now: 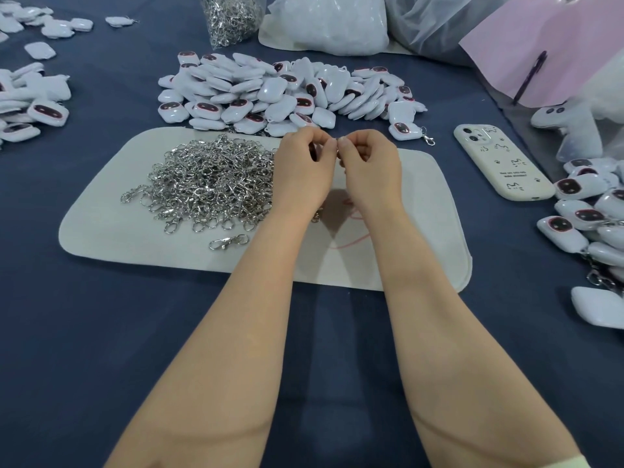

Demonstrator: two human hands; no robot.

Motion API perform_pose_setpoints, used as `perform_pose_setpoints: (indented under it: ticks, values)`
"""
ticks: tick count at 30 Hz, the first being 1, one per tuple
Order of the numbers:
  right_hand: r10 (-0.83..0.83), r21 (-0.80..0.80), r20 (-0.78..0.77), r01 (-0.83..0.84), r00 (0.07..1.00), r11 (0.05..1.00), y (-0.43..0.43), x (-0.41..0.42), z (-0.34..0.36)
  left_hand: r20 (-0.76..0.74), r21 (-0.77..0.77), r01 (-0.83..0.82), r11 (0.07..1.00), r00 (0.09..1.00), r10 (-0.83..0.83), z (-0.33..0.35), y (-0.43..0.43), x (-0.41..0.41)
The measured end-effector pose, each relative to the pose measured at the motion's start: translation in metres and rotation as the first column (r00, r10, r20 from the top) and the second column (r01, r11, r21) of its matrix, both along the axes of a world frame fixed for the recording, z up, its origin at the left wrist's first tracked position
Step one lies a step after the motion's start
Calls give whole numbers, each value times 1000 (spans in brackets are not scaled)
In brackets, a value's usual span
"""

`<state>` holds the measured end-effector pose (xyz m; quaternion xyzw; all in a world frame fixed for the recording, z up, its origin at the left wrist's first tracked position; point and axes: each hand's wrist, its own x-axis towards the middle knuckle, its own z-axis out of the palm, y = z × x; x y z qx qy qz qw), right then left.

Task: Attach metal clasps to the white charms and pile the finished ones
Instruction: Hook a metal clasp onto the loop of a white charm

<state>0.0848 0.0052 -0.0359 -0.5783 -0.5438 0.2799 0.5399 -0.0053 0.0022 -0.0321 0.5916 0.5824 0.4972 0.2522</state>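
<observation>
My left hand [302, 167] and my right hand [369, 163] meet above the grey felt mat [101, 231], fingertips together, pinching a small metal clasp [336, 148] between them. Most of the clasp is hidden by my fingers; whether a charm hangs from it cannot be told. A heap of loose silver clasps [209, 184] lies on the mat left of my hands, with one stray clasp [228, 242] nearer me. A big pile of white charms [280, 92] with dark red faces sits just beyond the mat. One charm with a clasp [405, 130] lies to its right.
A cream phone [499, 162] lies face down at the right. More charms with clasps are heaped at the right edge [591, 217] and others at the far left [30, 99]. A bag of clasps [231, 18] and white plastic bags [327, 21] stand at the back.
</observation>
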Motion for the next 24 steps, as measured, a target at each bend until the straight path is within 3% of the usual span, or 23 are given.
perform_pose_setpoints:
  ticks: [24]
  values:
    - [-23,-23,8,23,1000,999,-1,1,0,24,-34,8,999,1000,-7,-2,2,1]
